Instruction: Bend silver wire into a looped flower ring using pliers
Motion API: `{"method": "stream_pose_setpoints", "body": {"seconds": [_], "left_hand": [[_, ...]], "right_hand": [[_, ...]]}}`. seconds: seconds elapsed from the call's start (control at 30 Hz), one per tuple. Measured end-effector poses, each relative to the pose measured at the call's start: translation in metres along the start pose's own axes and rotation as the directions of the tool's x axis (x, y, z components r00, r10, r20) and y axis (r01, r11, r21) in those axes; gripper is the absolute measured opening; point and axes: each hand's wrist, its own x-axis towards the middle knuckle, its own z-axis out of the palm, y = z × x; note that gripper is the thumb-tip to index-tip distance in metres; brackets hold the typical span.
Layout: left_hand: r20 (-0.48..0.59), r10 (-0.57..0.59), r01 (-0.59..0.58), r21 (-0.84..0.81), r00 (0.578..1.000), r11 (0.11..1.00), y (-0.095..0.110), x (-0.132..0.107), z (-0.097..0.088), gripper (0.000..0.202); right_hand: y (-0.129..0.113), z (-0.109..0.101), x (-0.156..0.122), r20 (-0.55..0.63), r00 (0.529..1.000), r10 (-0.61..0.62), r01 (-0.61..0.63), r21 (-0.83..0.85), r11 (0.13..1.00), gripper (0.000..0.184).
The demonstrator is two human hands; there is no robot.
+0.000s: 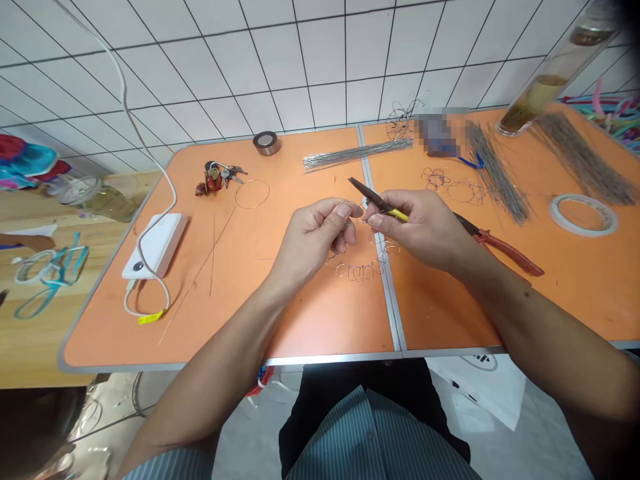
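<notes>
My left hand (316,233) is closed, thumb and fingers pinching one part of a thin wire piece bent into a ring of small loops (361,271). The loops hang below my fingertips, over the orange table. My right hand (423,223) is wrapped round slim pliers (371,195) with dark jaws and a yellow grip, the tips pointing up and left. Its thumb and index finger are close to the same wire, a few centimetres from my left fingertips. Whether they also pinch the wire is hard to make out. Red-handled pliers (507,253) lie beyond my right wrist.
Bundles of straight wire (357,155) lie at the back and right. Looped wire pieces (455,187), a white ring-shaped roll (583,215), a tape roll (267,143), keys (223,175) and a corded white box (156,245) rest on the orange table (320,327). A tall jar (543,93) stands back right.
</notes>
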Motion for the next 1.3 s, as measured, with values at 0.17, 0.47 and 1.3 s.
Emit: {"method": "stream_pose_setpoints", "body": {"seconds": [0.17,0.47,1.3], "left_hand": [[0.007,-0.021,0.021,0.041,1.000,0.999,-0.001,0.001,-0.001,0.039],[-0.001,-0.050,0.050,-0.012,0.999,0.999,0.001,0.002,-0.003,0.040],[-0.081,0.076,-0.059,0.200,0.994,0.978,-0.008,0.001,0.005,0.035]], "right_hand": [[0.001,0.000,0.000,0.043,0.999,-0.014,0.015,-0.021,1.000,0.013],[0.003,0.003,0.001,-0.012,1.000,-0.010,0.010,0.001,1.000,0.014],[-0.004,0.013,0.000,0.022,0.999,0.049,-0.047,-0.069,0.997,0.014]]}}
